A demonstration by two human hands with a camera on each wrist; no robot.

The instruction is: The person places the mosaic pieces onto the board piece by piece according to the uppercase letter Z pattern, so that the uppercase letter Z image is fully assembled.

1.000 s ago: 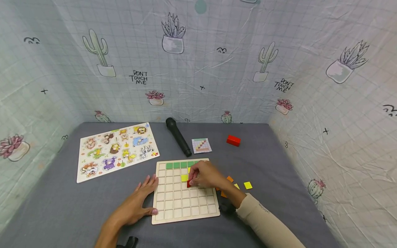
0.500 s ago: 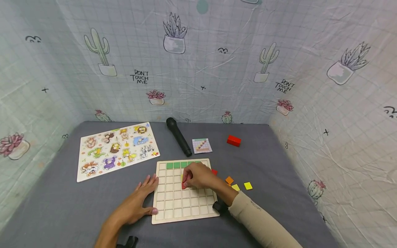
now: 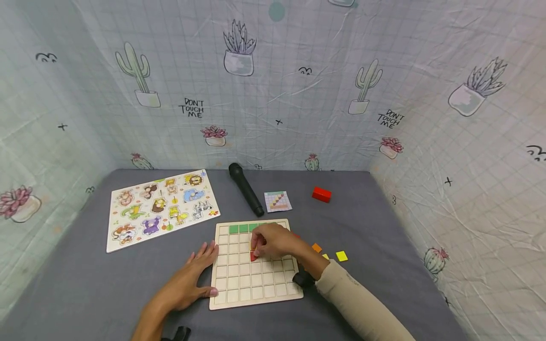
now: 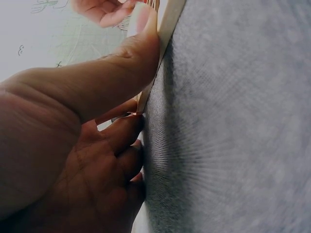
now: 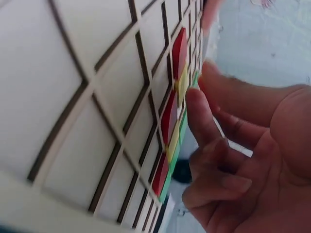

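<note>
A wooden grid board (image 3: 239, 283) lies in front of me. My left hand (image 3: 187, 278) rests at its left edge, fingers spread on the cloth and thumb on the rim. Over the board's middle, my right hand (image 3: 273, 240) has its fingers curled, thumb and fingertips drawn together at a red tile (image 3: 253, 256). A hint of red shows between thumb and finger in the right wrist view. Green tiles (image 3: 240, 228) line the top row, partly hidden by the hand. Red tiles (image 5: 168, 116) and yellow tiles (image 5: 172, 145) sit in cells near the fingers.
Loose yellow (image 3: 341, 256) and orange tiles (image 3: 316, 247) lie right of the board, partly behind the right forearm. Farther back are a pattern card (image 3: 277, 201), a black microphone (image 3: 246, 189), a red block (image 3: 322, 194) and an animal puzzle board (image 3: 162, 208). Printed fabric surrounds the table.
My right hand has shifted slightly left across the board with the red tile, then stayed nearly in place over the last half second. My left hand has stayed on the board's edge.
</note>
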